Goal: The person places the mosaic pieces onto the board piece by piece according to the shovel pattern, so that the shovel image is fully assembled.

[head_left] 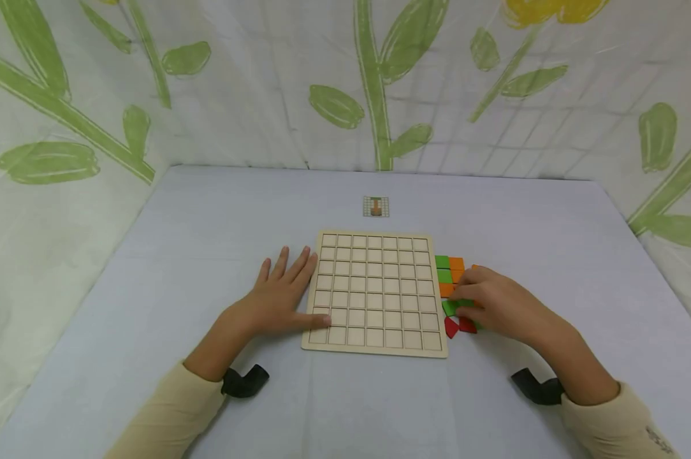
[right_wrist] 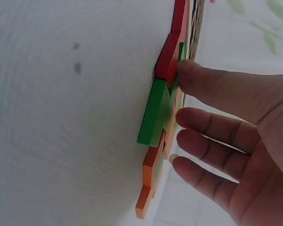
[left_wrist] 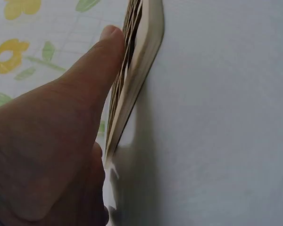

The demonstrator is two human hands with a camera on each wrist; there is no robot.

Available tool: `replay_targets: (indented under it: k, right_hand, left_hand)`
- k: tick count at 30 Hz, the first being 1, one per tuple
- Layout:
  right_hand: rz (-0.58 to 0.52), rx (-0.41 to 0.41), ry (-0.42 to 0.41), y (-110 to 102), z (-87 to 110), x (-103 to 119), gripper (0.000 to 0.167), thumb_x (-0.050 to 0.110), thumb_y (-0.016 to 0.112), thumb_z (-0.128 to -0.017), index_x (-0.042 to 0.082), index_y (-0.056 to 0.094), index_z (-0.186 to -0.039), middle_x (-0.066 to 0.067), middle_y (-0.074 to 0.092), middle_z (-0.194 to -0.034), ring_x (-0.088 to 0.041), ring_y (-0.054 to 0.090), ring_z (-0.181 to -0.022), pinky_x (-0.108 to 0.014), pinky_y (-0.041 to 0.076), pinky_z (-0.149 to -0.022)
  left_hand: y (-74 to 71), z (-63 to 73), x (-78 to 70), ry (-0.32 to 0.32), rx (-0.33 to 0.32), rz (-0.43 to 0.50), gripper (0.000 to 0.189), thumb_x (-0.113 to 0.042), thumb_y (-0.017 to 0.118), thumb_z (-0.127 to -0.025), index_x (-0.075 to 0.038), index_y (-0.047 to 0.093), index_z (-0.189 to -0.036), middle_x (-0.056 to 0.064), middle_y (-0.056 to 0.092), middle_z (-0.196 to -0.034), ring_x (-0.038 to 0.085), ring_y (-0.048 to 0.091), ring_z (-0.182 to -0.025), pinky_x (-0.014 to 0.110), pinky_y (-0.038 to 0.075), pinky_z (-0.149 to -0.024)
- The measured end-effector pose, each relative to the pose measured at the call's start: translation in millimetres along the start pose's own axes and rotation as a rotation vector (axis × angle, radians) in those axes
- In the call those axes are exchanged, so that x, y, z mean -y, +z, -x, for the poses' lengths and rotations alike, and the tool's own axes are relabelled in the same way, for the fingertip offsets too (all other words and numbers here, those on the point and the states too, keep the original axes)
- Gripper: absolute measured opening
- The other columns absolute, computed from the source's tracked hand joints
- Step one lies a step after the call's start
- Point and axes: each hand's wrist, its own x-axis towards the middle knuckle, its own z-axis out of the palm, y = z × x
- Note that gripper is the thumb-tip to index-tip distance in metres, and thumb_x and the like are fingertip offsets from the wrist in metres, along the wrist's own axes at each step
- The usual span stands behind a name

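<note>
A wooden board [head_left: 374,299] with a grid of square recesses lies on the table. My left hand [head_left: 279,296] rests at its left side, fingers spread, thumb on the lower left squares; the left wrist view shows that thumb [left_wrist: 96,56] over the board's edge. My right hand [head_left: 497,303] reaches down over a cluster of flat tiles at the board's right side, its fingertips right at the tiles and partly hiding them. Among them are a green tile [right_wrist: 154,113], an orange tile [right_wrist: 153,160] and a red tile [right_wrist: 169,59]. In the right wrist view its fingers are loosely bent.
Behind the board lies a small card [head_left: 376,206] printed with a grid and a brown and orange figure. A white sheet [head_left: 254,95] with painted flowers and leaves hangs behind the white table [head_left: 236,210]. A black strap piece [head_left: 245,382] juts out at each wrist.
</note>
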Motion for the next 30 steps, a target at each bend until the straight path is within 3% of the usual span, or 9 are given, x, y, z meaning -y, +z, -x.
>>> replay_targets:
  k: [13, 20, 24, 27, 30]
  right_hand:
    - [-0.004, 0.014, -0.011, 5.5, -2.5, 3.1, 0.029, 0.006, 0.088, -0.076, 0.009, 0.078, -0.103, 0.004, 0.063, -0.102, -0.015, 0.056, -0.093, -0.031, 0.053, -0.074]
    - [-0.001, 0.044, 0.030, 4.5, -6.0, 4.3, 0.025, 0.009, 0.084, -0.081, 0.008, 0.075, -0.105, 0.004, 0.064, -0.103, -0.013, 0.058, -0.092, -0.034, 0.053, -0.078]
    - [-0.013, 0.039, 0.055, 2.5, -9.4, 5.2, 0.025, 0.010, 0.082, -0.083, 0.007, 0.075, -0.106, 0.004, 0.067, -0.102, -0.013, 0.059, -0.090, -0.040, 0.051, -0.087]
    - [-0.015, 0.027, 0.049, 2.2, -12.5, 6.9, 0.025, 0.011, 0.082, -0.083, 0.007, 0.075, -0.107, 0.003, 0.067, -0.101, -0.014, 0.058, -0.089, -0.040, 0.050, -0.085]
    - [-0.017, 0.012, 0.033, 2.4, -16.9, 8.3, 0.022, 0.012, 0.082, -0.084, 0.008, 0.076, -0.105, 0.004, 0.066, -0.097, -0.014, 0.057, -0.086, -0.035, 0.050, -0.075]
  left_hand:
    - [6.4, -0.8, 1.0, 0.003, 0.043, -0.010, 0.127, -0.084, 0.057, -0.078, -0.009, -0.002, -0.161, 0.010, -0.006, -0.167, 0.042, -0.018, -0.148, 0.065, -0.011, -0.111]
    - [8.0, -1.6, 2.4, 0.008, 0.050, -0.005, 0.127, -0.085, 0.055, -0.078, -0.010, -0.004, -0.161, 0.010, -0.008, -0.167, 0.042, -0.020, -0.147, 0.066, -0.013, -0.110]
    - [11.4, -3.2, 4.1, 0.003, 0.055, 0.004, 0.128, -0.088, 0.052, -0.076, -0.011, -0.006, -0.161, 0.008, -0.010, -0.167, 0.040, -0.023, -0.147, 0.064, -0.015, -0.110]
    - [14.1, -4.3, 5.4, -0.007, 0.055, 0.001, 0.129, -0.090, 0.049, -0.075, -0.013, -0.008, -0.161, 0.006, -0.012, -0.167, 0.038, -0.025, -0.146, 0.062, -0.017, -0.110]
    - [14.6, -4.6, 5.9, -0.003, 0.045, 0.006, 0.129, -0.091, 0.049, -0.075, -0.012, -0.006, -0.161, 0.006, -0.011, -0.167, 0.038, -0.024, -0.147, 0.062, -0.017, -0.110]
